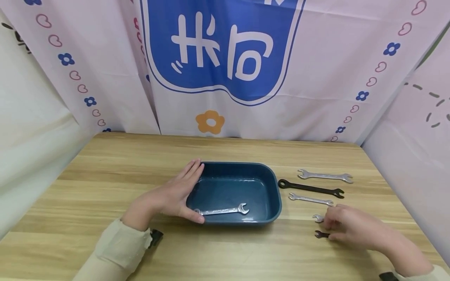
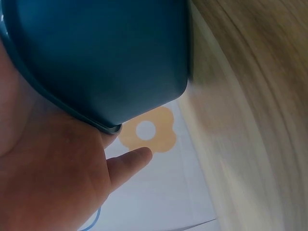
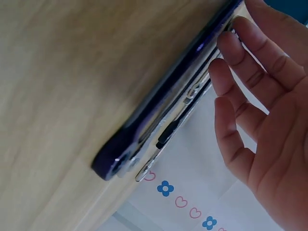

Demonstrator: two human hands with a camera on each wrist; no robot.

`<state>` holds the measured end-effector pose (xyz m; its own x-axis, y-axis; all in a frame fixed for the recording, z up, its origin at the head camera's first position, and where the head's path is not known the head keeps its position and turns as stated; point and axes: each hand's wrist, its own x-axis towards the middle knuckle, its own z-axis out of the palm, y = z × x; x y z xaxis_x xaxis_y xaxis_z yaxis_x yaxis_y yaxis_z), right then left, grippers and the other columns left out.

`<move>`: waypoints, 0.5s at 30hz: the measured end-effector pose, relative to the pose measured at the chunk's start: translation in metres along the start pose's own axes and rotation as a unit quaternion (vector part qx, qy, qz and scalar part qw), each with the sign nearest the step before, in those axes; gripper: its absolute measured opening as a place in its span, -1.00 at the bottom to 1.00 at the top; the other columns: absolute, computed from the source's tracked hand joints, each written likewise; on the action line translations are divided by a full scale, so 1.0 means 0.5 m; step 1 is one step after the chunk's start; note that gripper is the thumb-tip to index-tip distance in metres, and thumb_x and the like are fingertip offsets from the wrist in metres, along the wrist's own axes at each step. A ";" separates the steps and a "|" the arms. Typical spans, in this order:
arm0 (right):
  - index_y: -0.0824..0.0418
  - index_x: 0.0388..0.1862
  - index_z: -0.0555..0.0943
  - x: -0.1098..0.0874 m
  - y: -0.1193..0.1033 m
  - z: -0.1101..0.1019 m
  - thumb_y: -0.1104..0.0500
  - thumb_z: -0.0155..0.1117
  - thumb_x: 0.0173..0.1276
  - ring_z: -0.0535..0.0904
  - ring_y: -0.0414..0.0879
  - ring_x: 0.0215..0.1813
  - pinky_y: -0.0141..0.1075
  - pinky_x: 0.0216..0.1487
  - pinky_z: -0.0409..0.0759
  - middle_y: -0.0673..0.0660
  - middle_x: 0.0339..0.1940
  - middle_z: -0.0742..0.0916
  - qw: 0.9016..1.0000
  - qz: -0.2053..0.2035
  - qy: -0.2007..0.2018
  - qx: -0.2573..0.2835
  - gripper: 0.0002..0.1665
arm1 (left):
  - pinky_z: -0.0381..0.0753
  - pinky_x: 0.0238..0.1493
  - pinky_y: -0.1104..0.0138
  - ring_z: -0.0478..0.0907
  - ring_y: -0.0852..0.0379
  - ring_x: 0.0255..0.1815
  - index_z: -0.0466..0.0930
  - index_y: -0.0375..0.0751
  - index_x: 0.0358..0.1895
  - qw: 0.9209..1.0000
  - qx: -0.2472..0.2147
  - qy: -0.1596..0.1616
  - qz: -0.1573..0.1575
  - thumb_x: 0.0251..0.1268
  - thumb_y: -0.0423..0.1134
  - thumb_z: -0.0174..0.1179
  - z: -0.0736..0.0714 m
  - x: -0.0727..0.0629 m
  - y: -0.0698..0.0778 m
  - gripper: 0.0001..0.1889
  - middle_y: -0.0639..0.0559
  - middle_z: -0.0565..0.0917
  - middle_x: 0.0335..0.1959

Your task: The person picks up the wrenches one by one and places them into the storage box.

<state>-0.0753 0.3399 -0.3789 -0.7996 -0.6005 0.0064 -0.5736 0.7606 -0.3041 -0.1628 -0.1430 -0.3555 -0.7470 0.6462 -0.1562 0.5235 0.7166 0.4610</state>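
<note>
Looks like the wrenches are going into the blue tray (image 1: 270, 183) one by one: a silver one (image 1: 222, 211) already lies at its 6 o'clock edge. Left hand (image 1: 177, 193) rests flat against the tray's 9 o'clock wall, fingers straight, steadying it. Right hand (image 1: 346, 226) is down over the two small wrenches (image 1: 319, 218) at the tray's 3 o'clock, fingers bent; can't tell if it has actually pinched one, since it covers most of both. Next it'd need a clean pinch and a lift over the rim. Three longer wrenches (image 1: 311, 188) wait behind.

Bright, even, soft light; faint shadows; wrist views blurred (close focus); head view edges bowed.
</note>
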 end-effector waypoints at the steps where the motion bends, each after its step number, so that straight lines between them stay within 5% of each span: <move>1: -0.12 -0.40 0.56 0.000 0.001 0.000 0.13 0.60 -0.01 0.35 -0.47 -0.32 -0.41 -0.39 0.45 -0.31 -0.40 0.54 1.000 0.000 -0.002 0.001 -0.66 | -0.11 0.57 -0.18 -0.52 -0.13 0.66 -0.39 -0.22 0.61 1.000 -0.001 -0.001 -0.001 -0.19 0.47 0.41 0.000 0.000 0.000 0.49 -0.07 -0.46 0.65; 9: -0.16 -0.52 0.46 0.003 0.001 0.005 0.27 0.56 -0.04 0.29 -0.50 -0.39 -0.50 -0.45 0.33 -0.35 -0.51 0.44 1.000 -0.020 0.012 -0.003 -0.56 | -0.10 0.56 -0.19 -0.52 -0.12 0.66 -0.39 -0.21 0.61 1.000 -0.004 -0.004 -0.004 -0.21 0.47 0.42 -0.002 0.000 0.003 0.50 -0.06 -0.46 0.65; 15: -0.10 -0.51 0.43 0.013 -0.002 0.003 0.25 0.51 0.08 0.27 -0.48 -0.46 -0.50 -0.48 0.28 -0.28 -0.56 0.41 0.999 0.017 -0.030 0.026 -0.60 | -0.11 0.57 -0.18 -0.52 -0.12 0.66 -0.40 -0.21 0.61 1.000 -0.001 0.001 0.004 -0.22 0.48 0.42 -0.001 -0.002 0.000 0.51 -0.07 -0.47 0.64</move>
<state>-0.0795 0.3348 -0.3799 -0.8057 -0.5890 -0.0622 -0.5343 0.7681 -0.3529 -0.1624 -0.1439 -0.3550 -0.7433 0.6518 -0.1505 0.5291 0.7105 0.4639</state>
